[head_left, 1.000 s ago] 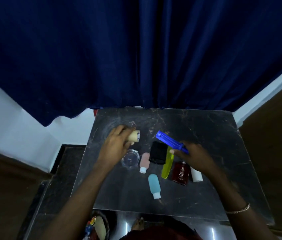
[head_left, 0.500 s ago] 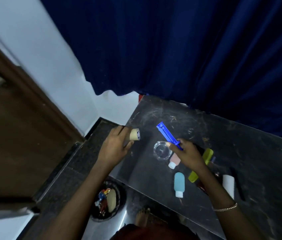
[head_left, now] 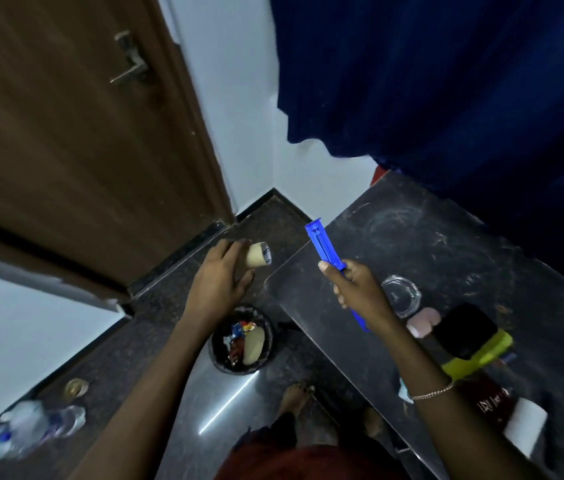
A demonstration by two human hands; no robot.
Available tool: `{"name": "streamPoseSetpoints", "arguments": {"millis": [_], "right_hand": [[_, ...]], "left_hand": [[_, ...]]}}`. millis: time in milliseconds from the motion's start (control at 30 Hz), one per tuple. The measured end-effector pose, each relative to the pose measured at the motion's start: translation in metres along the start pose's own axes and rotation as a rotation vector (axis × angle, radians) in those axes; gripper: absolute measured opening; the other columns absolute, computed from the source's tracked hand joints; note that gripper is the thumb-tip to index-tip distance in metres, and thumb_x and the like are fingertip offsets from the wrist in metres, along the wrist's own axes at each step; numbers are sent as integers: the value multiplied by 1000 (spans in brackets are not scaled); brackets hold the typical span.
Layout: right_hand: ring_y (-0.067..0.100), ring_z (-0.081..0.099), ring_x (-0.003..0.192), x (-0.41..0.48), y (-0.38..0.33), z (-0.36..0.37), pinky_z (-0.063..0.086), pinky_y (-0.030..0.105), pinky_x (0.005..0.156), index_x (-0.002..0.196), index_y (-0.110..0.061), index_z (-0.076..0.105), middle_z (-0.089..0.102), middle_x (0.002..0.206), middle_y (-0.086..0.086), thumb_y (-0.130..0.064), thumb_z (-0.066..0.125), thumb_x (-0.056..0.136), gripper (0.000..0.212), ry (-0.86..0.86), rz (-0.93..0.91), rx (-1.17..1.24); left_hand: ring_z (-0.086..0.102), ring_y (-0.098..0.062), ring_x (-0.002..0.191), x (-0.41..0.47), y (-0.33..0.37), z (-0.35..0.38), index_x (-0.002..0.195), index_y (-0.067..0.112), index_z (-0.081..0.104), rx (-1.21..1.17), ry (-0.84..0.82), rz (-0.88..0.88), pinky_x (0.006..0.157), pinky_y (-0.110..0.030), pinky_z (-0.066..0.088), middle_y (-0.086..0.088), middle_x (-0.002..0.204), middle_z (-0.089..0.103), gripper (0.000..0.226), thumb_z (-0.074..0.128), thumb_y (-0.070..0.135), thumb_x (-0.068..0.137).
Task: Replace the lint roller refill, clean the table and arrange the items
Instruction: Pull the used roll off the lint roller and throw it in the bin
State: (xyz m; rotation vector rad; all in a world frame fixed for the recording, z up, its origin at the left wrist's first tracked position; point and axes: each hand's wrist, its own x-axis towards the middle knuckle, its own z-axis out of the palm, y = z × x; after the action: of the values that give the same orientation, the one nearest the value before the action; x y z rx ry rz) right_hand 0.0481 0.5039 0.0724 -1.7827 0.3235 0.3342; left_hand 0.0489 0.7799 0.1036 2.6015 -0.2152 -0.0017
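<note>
My left hand (head_left: 220, 282) grips a tan cardboard roller core (head_left: 259, 254), held over the floor to the left of the dark table (head_left: 446, 251) and above a black bin (head_left: 241, 337). My right hand (head_left: 356, 289) holds the bare blue lint roller handle (head_left: 323, 247) over the table's left corner, its roller end pointing up and away. A white refill roll (head_left: 526, 426) lies blurred on the table at the lower right.
On the table lie a clear glass dish (head_left: 401, 295), a pink bottle (head_left: 424, 321), a black item (head_left: 465, 330), a yellow-green item (head_left: 481, 355) and a dark red bottle (head_left: 491, 403). The bin holds wrappers and another core. A door and plastic bottles (head_left: 24, 431) stand left.
My view has swung left toward the door and floor. My left hand carried the core off the table to above the bin; my right hand kept the blue handle raised.
</note>
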Motion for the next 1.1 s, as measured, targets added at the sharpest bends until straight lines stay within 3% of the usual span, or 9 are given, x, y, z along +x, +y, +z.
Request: {"name": "streamPoseSetpoints", "arguments": {"millis": [200,367,433,700,1000,1100], "right_hand": [[13,45,45,12,1,76,40,25,42,94,3,60,50,58,4,-57,69,81,62,-145,55,14],[15,46,46,21,15,132,40,26,45,82,-8,62,51,58,4,-50,67,86,42,-224,141,47],[14,47,45,25,28,152,41,26,44,80,-15,62,52,58,3,-48,68,86,34,-242,174,41],[15,45,44,48,100,212,39,23,41,82,-11,59,49,62,10,-42,67,90,33,-315,272,-27],[11,45,33,109,209,244,39,20,38,60,-17,56,52,50,4,-46,69,86,41,-217,306,-217],[11,43,31,123,230,253,37,21,38,59,-17,55,50,50,4,-46,69,86,42,-243,318,-239]], "left_hand": [[60,-30,105,-43,-63,0,133,17,58,-51,38,-188,84,-43,52,-6,120,57,49,75,31,89],[62,-24,89,-70,-105,22,119,18,62,-149,55,-379,72,-32,42,-2,102,62,45,77,45,86],[64,-25,94,-80,-122,36,124,17,63,-208,42,-484,76,-36,48,-7,107,69,50,78,46,85],[71,-30,103,-96,-185,116,127,16,66,-330,-79,-720,88,-40,57,-10,114,75,52,81,41,83],[70,-32,104,-90,-258,238,131,17,62,-287,-185,-792,78,-29,46,-12,116,74,54,79,38,85],[63,-36,119,-90,-273,266,143,14,51,-277,-256,-778,91,-37,51,-16,132,65,70,79,39,84]]}}
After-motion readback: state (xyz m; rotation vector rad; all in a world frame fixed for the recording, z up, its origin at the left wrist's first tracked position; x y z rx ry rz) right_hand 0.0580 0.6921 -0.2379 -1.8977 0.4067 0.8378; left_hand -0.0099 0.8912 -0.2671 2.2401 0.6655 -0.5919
